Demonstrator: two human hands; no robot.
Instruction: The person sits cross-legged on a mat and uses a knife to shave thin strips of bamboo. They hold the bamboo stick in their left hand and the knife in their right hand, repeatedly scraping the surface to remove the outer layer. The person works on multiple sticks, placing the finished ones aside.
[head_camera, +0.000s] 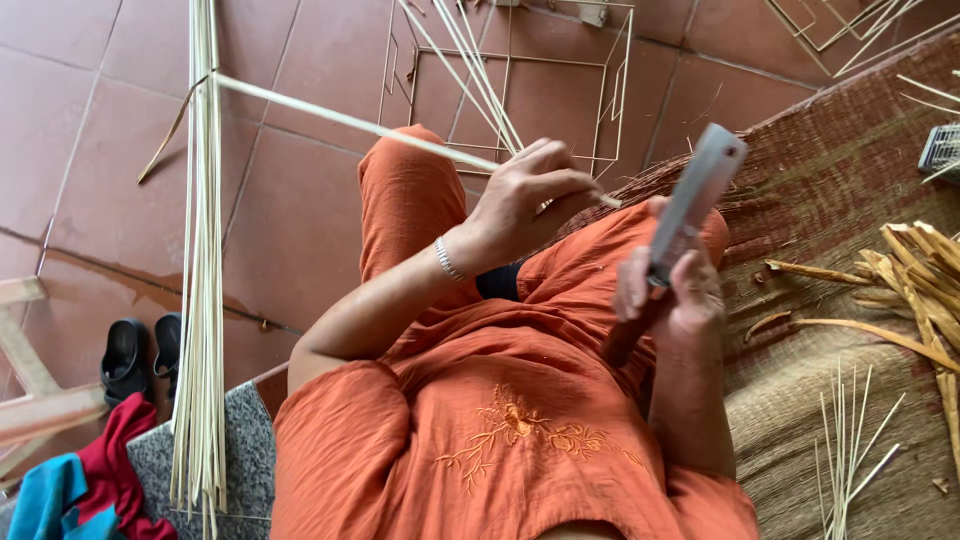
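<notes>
My left hand (525, 200), with a silver bracelet at the wrist, pinches a long pale bamboo strip (350, 122) that runs up and left across my orange-clad knee. My right hand (672, 292) grips a knife by its dark wooden handle. The knife's broad grey blade (698, 188) points upward, just right of the strip's near end. The two hands are close together above my lap.
A bundle of long bamboo strips (200, 280) stands at the left. Black sandals (140, 355) and red and teal cloth (80, 480) lie on the tile floor. A thin frame (510, 90) lies ahead. A woven mat (830, 190) at right carries bamboo shavings (920, 275) and thin sticks (845, 450).
</notes>
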